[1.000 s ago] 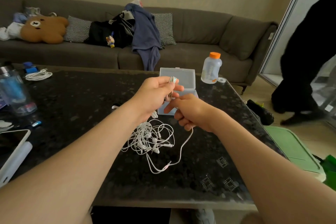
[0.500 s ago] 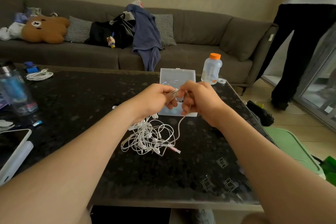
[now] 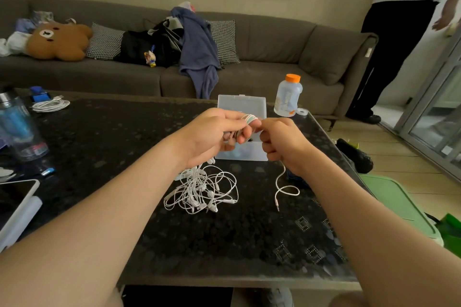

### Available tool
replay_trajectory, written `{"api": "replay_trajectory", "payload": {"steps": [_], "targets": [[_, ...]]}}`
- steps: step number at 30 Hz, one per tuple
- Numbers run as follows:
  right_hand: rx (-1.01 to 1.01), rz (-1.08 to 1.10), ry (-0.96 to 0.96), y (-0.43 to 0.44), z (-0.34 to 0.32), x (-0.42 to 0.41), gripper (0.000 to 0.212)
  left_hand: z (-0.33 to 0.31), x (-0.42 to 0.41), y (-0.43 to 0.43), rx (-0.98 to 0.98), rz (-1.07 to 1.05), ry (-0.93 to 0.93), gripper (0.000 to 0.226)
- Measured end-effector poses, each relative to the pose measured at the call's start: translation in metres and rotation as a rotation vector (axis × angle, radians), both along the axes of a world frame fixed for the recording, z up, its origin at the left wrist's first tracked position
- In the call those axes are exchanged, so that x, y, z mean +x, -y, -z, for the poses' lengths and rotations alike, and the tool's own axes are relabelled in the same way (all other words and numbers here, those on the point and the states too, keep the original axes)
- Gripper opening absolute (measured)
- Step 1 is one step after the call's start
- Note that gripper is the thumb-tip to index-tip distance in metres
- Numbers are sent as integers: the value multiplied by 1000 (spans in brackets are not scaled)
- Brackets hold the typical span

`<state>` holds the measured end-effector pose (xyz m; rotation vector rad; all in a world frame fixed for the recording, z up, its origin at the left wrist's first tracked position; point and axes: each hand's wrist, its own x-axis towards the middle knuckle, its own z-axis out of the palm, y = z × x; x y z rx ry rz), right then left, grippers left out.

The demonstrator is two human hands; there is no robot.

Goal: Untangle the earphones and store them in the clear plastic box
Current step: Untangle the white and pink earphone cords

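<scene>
My left hand [image 3: 214,132] holds a white earphone cord coiled around its fingers [image 3: 249,118], just in front of the clear plastic box [image 3: 240,107], whose lid stands open. My right hand [image 3: 282,142] pinches the same cord beside the coil. The cord's free end [image 3: 284,189] hangs from that hand and lies looped on the table, ending in a plug. A tangled heap of white earphones [image 3: 202,189] rests on the dark table below my left hand. Most of the box's tray is hidden behind my hands.
A bottle with an orange cap [image 3: 288,96] stands right of the box. At the left are a blue water bottle [image 3: 17,127], a coiled white cable [image 3: 50,105] and a tablet [image 3: 15,199]. A person [image 3: 404,32] stands at the far right by the sofa [image 3: 249,77].
The cord's free end has been pulled out of the heap and now lies to the right. More cord is wound round my left fingers. The person at the right has stepped further back.
</scene>
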<state>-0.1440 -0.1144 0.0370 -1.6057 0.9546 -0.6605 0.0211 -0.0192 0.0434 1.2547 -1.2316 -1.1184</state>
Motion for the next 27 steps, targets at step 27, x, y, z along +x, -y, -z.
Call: {"api": "replay_trajectory", "payload": {"steps": [27], "targets": [[-41, -26, 215, -13, -9, 9, 29, 10, 6, 1, 43, -186, 340, 38]]}}
